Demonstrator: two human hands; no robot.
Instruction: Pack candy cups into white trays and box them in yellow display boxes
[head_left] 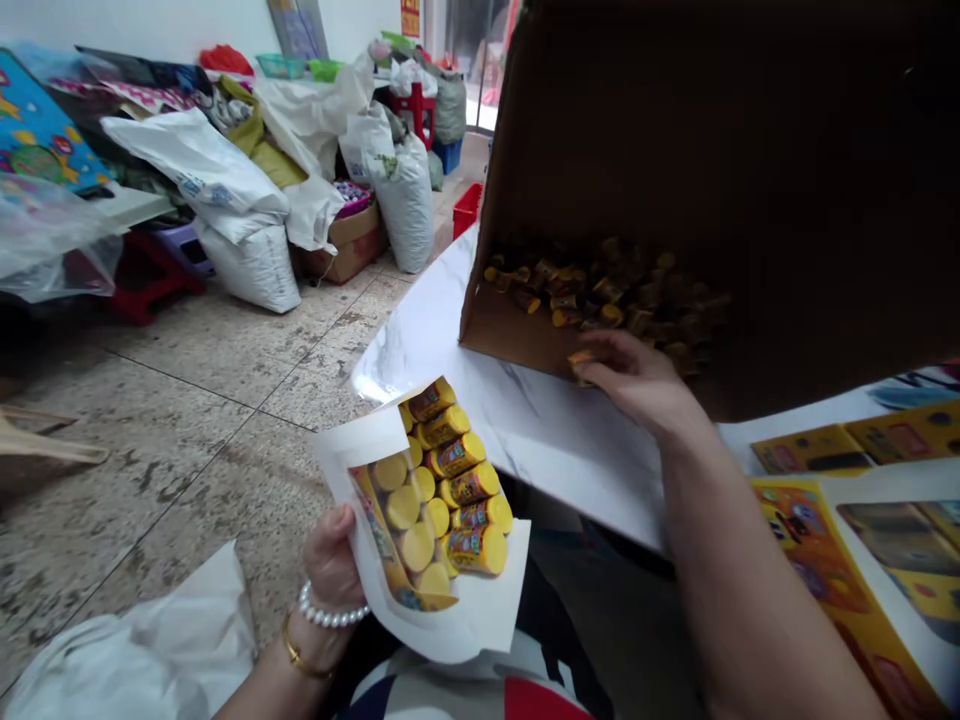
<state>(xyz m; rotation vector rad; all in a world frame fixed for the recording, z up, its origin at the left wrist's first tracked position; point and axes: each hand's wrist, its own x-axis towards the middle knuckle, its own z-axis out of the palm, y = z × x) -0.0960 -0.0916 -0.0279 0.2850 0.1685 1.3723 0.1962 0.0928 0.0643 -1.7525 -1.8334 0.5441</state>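
My left hand (332, 565) grips the lower left edge of a white tray pack (480, 610) filled with several small yellow tubes (450, 490) with coloured labels. My right hand (634, 378) reaches into a large brown cardboard box (675, 120) tipped on its side on the white table (517, 420). Its fingers are closed on one small yellow tube (580, 358) at the box's lower lip. A heap of the same small tubes (607, 290) lies inside the box in shadow.
Yellow printed cards (825, 450) lie on the table at the right. White sacks (255, 260), bags and a red stool (146, 275) stand on the tiled floor at the left and back. A white plastic bag (142, 640) lies at the lower left.
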